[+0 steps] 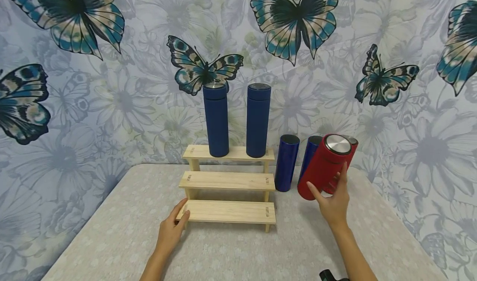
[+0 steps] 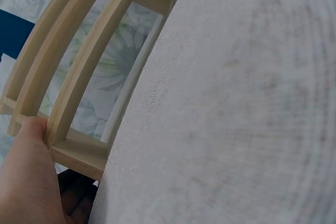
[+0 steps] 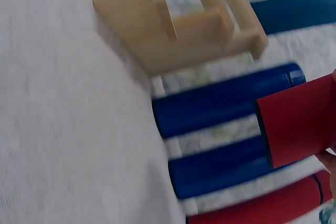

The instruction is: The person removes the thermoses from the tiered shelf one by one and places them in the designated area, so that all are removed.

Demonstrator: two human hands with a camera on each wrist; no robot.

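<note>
My right hand (image 1: 334, 204) grips a red thermos bottle (image 1: 316, 173) with a silver lid, tilted and held off the table. In the right wrist view its base (image 3: 296, 124) hangs in front of two glossy blue bottles. My left hand (image 1: 171, 229) holds the left end of the bottom step of a three-step wooden stand (image 1: 227, 211). In the left wrist view the thumb (image 2: 34, 129) lies against the step's end; the other fingers are partly hidden. Two matt navy bottles, a left one (image 1: 217, 123) and a right one (image 1: 258, 123), stand upright on the top step.
Right of the stand, a glossy blue bottle (image 1: 287, 163) and a second blue bottle (image 1: 310, 150) stand on the table (image 1: 112, 239). Another red bottle (image 3: 262, 203) stands beside them, mostly hidden in the head view. A small black object (image 1: 328, 275) shows near my right forearm.
</note>
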